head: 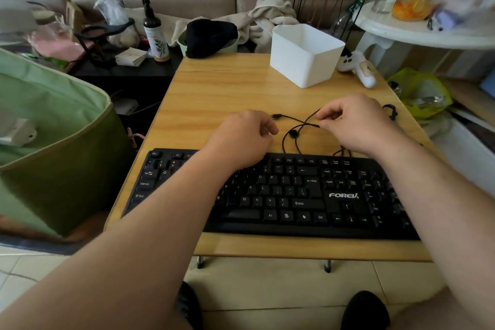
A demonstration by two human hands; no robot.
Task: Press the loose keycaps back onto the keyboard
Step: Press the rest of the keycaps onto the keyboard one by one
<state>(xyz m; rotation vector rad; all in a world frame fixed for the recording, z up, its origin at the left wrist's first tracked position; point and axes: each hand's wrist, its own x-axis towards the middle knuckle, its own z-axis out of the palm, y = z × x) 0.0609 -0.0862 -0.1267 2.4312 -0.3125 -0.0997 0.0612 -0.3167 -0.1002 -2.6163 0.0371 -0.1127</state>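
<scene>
Counter: pale wood, it carries everything I work on.
Green bag: large fabric bag, standing off the counter's left edge.
Keyboard: black, lies flat along the near edge of the counter, under my forearms; I cannot tell from here which keycaps are off, and I see no loose ones.
White bin: sits upright at the far right of the counter, well apart from the keyboard.
Left hand: hovers just past the keyboard's top row, fingers curled in; whether they pinch the cable's plug end I cannot tell.
Right hand: fingertips pinch the cable where it crosses itself.
Cable: thin and black, loops on the counter between my hands, just behind the keyboard.
Controller: white, lies beside the bin's right side.
</scene>
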